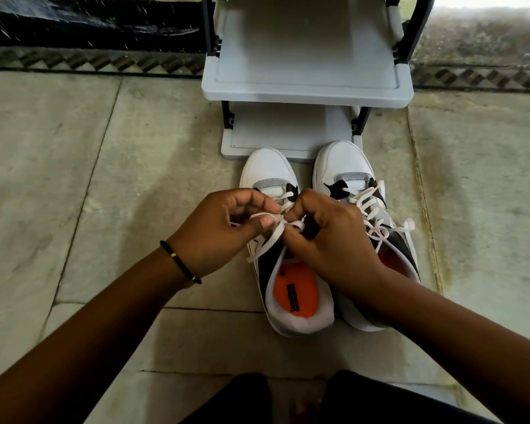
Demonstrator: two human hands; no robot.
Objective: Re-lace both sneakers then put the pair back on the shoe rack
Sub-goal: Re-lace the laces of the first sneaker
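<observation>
Nearest the camera, at the bottom edge, are the person's knees in dark fabric [358, 399], and from either side two bare forearms reach forward over a pale stone tile floor [74, 179]. The left wrist wears a thin black beaded bracelet [180, 262].

The left hand [218, 231] and right hand [328, 240] meet over the tongue of the left white, grey and black leather sneaker with an orange insole [291, 286]. Both hands are curled nearly closed, fingertips pinched on strands of the flat white lace [270, 240]. The left thumb [265, 222] presses a strand against the forefinger; the right hand's grip is partly hidden, so exactly which strand it has cannot be told, though it looks like a loop.

The sneaker's long axis runs straight away from the person, toe toward the rack, heel toward the knees. The lace crossing sits between the two hands, level with the fingertips, equally near both, so the likely tightening pull is outward, sideways across the shoe.

Just beside it on the right, touching or nearly so, stands the matching right sneaker [349, 166], its lace apparently already tied in a bow [380, 231]. Directly beyond both toes stands the light grey plastic shoe rack with dark posts [306, 99], its lower shelf just past the toes.
</observation>
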